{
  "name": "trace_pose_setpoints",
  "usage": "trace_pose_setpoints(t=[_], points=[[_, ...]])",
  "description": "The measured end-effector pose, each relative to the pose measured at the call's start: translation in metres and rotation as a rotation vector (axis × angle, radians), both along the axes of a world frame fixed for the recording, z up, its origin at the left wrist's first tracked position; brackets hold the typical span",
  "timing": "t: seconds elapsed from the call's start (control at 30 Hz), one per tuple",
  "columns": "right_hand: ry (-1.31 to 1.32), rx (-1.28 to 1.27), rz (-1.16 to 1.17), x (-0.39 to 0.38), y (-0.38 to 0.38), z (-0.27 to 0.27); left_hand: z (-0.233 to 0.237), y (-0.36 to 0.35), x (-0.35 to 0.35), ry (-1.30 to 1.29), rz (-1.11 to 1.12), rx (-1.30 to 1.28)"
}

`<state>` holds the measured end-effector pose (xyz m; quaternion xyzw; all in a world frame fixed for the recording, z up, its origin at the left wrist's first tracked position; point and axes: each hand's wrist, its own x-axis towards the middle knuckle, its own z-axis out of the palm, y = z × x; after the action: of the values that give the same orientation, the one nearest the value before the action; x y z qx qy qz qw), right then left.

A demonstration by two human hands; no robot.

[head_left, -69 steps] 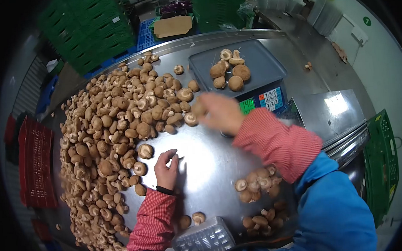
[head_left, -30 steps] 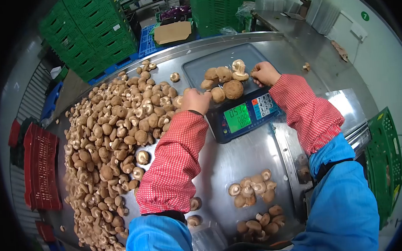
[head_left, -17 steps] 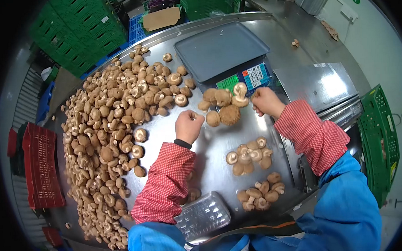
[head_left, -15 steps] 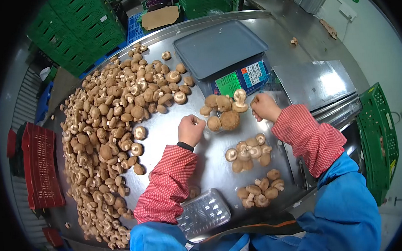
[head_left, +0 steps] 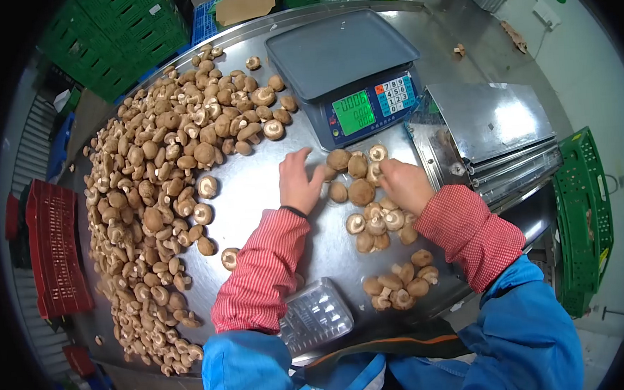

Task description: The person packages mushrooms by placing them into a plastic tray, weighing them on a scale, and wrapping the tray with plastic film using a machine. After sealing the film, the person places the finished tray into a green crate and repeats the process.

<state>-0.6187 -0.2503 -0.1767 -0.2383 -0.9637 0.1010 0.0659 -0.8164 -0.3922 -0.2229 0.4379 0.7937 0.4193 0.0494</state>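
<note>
My left hand (head_left: 300, 183) is open over the steel table, fingers apart, its thumb beside a brown shiitake mushroom at the left of a small group. On the group's right side, my right hand (head_left: 406, 185) has its fingers closed against a pale-stemmed shiitake mushroom (head_left: 374, 172). Between the hands lie more shiitake mushrooms (head_left: 360, 192) in this group. A second mushroom cluster (head_left: 376, 225), mostly undersides up, sits just below, partly covered by my right hand. Nearer to me is a third cluster (head_left: 400, 283).
A large mushroom heap (head_left: 159, 175) covers the table's left side. Behind my hands stands a digital scale (head_left: 344, 59) with a bare pan. A clear plastic tray (head_left: 317, 318) lies by my left forearm. Steel box (head_left: 495, 125) and green crate (head_left: 587, 216) are right; red crate (head_left: 57, 247) is left.
My left hand has opened and risen slightly. My right hand has moved down and left to the top group, whose mushrooms now lie differently. Another mushroom shows near my left forearm.
</note>
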Motion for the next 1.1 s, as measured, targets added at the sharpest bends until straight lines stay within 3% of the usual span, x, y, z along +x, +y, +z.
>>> trace_pose_setpoints(t=[0.07,0.2,0.37,0.57,0.67,0.87,1.1], points=[[-0.024,-0.032,0.083,-0.004,-0.013,0.013,-0.005,0.017,0.003,0.086,-0.125,0.077],[-0.010,-0.011,0.159,-0.008,-0.018,0.006,-0.016,0.033,0.014,-0.091,-0.185,0.026],[0.031,0.086,0.268,-0.007,-0.016,-0.012,-0.024,0.032,0.017,-0.100,-0.174,0.045],[0.088,0.207,0.228,0.000,-0.026,-0.028,-0.026,0.031,0.015,-0.109,-0.184,0.051],[0.115,0.102,0.174,-0.002,-0.029,-0.017,-0.027,0.030,0.012,-0.096,-0.192,0.043],[-0.077,0.053,0.278,-0.010,-0.030,-0.009,-0.033,0.032,0.014,-0.107,-0.171,0.039],[0.113,-0.238,0.164,-0.005,-0.023,-0.005,-0.036,0.026,0.007,-0.157,-0.215,0.013]])
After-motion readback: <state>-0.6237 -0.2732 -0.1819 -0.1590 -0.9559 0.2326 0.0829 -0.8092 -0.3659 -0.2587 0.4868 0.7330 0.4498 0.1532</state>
